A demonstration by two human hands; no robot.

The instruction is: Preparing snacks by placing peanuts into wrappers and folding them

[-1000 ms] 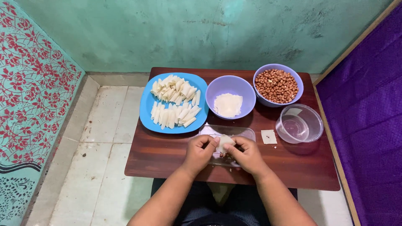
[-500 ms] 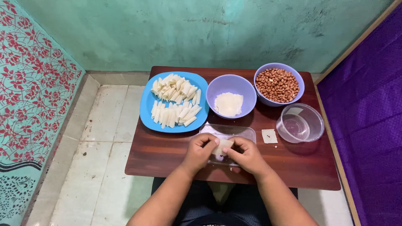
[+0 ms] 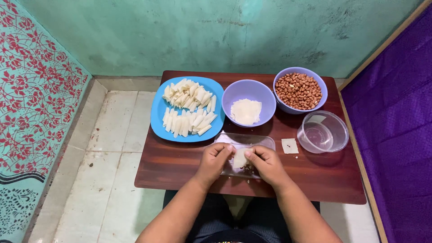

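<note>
White wrapper piece (image 3: 240,158) sits pinched between both hands over the clear tray (image 3: 265,140), near the front edge of the wooden table (image 3: 171,166). Since a second ago the hands barely shifted; wrapper looks more tucked in, so folding is likely underway. Left hand (image 3: 215,160) fingers pressed on its left edge, right hand (image 3: 265,163) fingers curled on the right edge. Blue plate (image 3: 158,112) of rolled pieces, bowl of peanuts (image 3: 299,90) behind.
</note>
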